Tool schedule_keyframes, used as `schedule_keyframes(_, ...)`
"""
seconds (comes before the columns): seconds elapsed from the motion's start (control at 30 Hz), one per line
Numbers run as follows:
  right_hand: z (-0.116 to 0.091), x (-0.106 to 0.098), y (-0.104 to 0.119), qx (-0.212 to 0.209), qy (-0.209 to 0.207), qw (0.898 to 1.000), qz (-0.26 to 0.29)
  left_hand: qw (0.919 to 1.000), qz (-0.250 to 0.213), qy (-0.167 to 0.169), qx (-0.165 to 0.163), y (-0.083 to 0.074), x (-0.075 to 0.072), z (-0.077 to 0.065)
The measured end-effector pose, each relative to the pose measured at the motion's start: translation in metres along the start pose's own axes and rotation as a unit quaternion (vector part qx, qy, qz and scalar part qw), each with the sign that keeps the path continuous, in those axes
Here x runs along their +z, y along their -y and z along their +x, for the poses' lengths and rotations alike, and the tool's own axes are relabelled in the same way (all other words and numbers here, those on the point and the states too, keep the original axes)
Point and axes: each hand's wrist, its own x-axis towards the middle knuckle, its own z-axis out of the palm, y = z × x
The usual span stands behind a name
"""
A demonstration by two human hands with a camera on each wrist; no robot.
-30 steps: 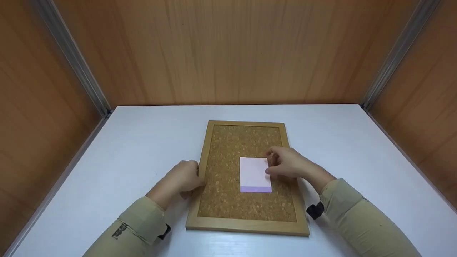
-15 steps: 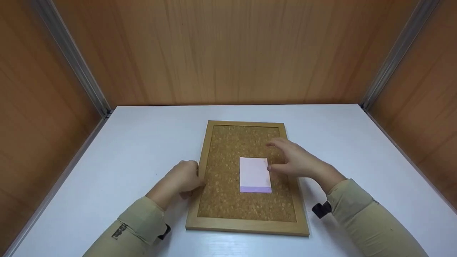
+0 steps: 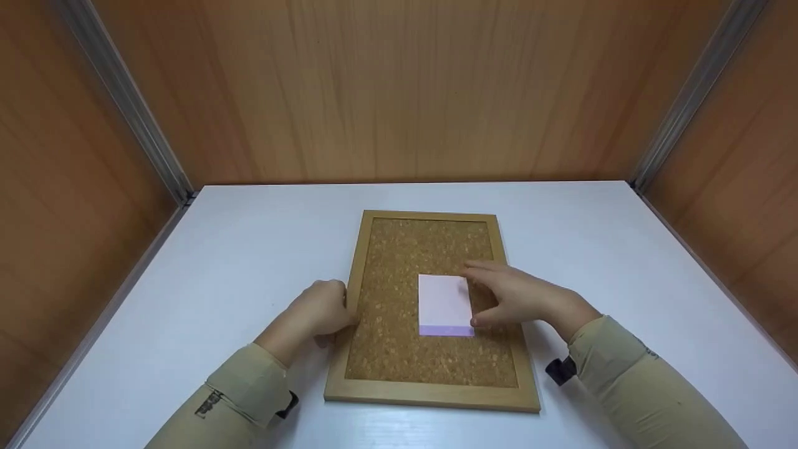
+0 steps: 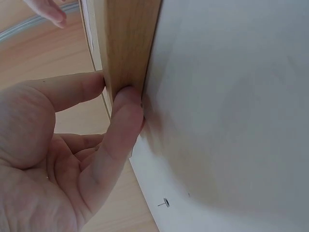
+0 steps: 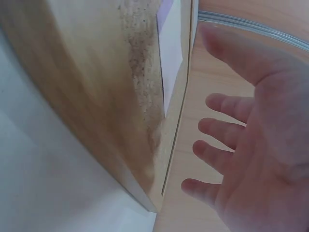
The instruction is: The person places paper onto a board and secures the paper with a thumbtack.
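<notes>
- Cork board (image 3: 399,362) is lying flat on white table (image 3: 249,249), brown speckled cork showing inside a rect. light-wood frame (image 3: 430,392), long sides running away from the person.
- Paper pad (image 3: 444,302) is resting flat on the cork, a bit R of board's ctr; v. pale pinkish top, lilac near side, corners looking square.
- L hand (image 3: 313,308) is pinching board's L side btwn thumb & finger.
- R hand (image 3: 520,293) is hanging over board's R half, right by the pad; thumb & fingers sitting wide apart; can't tell if tips are touching pad.
- Table is extending all round the board.
- Wood back wall (image 3: 399,93) is standing beyond board's far end; L wall (image 3: 75,156) & R wall (image 3: 742,125) are flanking it, grey metal strips (image 3: 131,93) running down the corners.
- Small metal pin (image 4: 164,203) is lying on table, L of board.
- Khaki sleeves (image 3: 636,380) are showing either side of board's near end, black bits (image 3: 560,371) poking out under cuffs.
- L hand's covering part of board's L side; R hand's hiding some cork & part of R side.
</notes>
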Motion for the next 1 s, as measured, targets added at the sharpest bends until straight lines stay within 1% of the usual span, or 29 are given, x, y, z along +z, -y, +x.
schedule_keyframes(0.17, 0.002, 0.006, -0.003, 0.006, 0.026, 1.0, -0.009, 1.0, -0.001, -0.001, -0.003, 0.0, 0.0, -0.001)
schedule_keyframes(0.33, 0.004, 0.01, -0.005, 0.008, 0.035, 0.999, -0.023, 1.0, -0.004, -0.002, -0.006, -0.001, 0.0, -0.001)
schedule_keyframes(0.5, 0.005, 0.01, -0.002, 0.027, 0.047, 0.998, -0.038, 0.9999, -0.004, 0.004, -0.009, -0.001, 0.0, -0.001)
schedule_keyframes(0.63, 0.006, 0.01, 0.001, 0.036, 0.053, 0.997, -0.043, 0.9999, 0.0, 0.008, -0.011, -0.001, -0.002, -0.001)
schedule_keyframes(0.77, 0.006, 0.01, 0.001, 0.041, 0.058, 0.996, -0.047, 0.9997, 0.02, 0.007, -0.008, -0.001, -0.006, -0.001)
schedule_keyframes(0.87, 0.006, 0.01, 0.0, 0.037, 0.061, 0.996, -0.054, 0.9989, 0.046, -0.005, 0.002, -0.001, -0.01, -0.002)
schedule_keyframes(0.93, 0.006, 0.011, -0.001, 0.035, 0.063, 0.996, -0.057, 0.9971, 0.07, -0.025, 0.016, -0.002, -0.014, -0.002)
schedule_keyframes(1.0, 0.005, 0.011, -0.002, 0.031, 0.063, 0.996, -0.057, 0.9948, 0.083, -0.049, 0.032, -0.004, -0.019, -0.001)
